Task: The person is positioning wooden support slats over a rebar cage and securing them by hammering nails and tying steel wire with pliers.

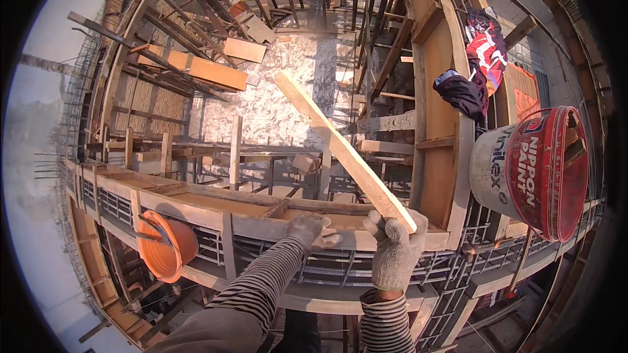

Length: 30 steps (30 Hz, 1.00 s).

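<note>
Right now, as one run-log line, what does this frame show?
left hand: at timber formwork | right hand: holds wooden strip | orange bucket: left | red-and-white bucket: right

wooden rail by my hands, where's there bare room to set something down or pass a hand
A bare stretch of rail lies between the wooden upright right of the orange bucket and the left hand, a shorter one from the right hand to the corner. Rebar crowds the space below it, and the wooden strip slants beyond the right hand.

Timber formwork (255, 227) encloses steel reinforcement bars (347, 269); observed upon it: orange bucket (173, 246) at left; white-and-red pail (530, 171) and crumpled, dark, red-patterned cloth (485, 52) at right
</note>
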### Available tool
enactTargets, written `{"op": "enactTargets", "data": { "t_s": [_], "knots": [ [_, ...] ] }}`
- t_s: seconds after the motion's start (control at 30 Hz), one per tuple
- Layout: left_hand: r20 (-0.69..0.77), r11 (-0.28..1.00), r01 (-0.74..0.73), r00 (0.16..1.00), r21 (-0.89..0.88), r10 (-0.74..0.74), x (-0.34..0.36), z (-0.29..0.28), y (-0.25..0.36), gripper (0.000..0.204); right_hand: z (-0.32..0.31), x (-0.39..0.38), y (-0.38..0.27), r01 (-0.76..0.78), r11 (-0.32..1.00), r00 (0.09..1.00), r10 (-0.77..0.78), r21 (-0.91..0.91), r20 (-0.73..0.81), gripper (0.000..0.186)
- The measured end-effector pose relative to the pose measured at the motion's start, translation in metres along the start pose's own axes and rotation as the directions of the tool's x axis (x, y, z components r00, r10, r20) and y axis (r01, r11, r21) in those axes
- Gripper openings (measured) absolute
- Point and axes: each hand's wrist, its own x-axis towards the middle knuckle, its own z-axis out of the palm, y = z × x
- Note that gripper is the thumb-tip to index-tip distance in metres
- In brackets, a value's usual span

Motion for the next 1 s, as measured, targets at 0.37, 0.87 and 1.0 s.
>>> {"op": "enactTargets", "data": {
  "t_s": [0.37,0.87,1.0],
  "knots": [
    [-0.261,0.990,-0.139,0.957,-0.031,0.126,-0.004,0.036,-0.005,0.031,-0.026,0.008,0.195,0.263,0.410,0.961,-0.197,-0.874,0.196,0.036],
    [-0.843,0.842,0.074,-0.122,-0.535,-0.524,-0.308,0.004,-0.321,0.045,-0.008,0.007,0.210,0.297,-0.164,0.920,-0.214,-0.941,0.328,0.048],
    [-0.485,0.423,0.401,-0.063,-0.813,-0.872,-0.401,0.101,-0.528,0.074,-0.005,0.003,0.227,0.350,-0.104,0.910,-0.200,-0.931,0.364,0.047]
  ]
}}
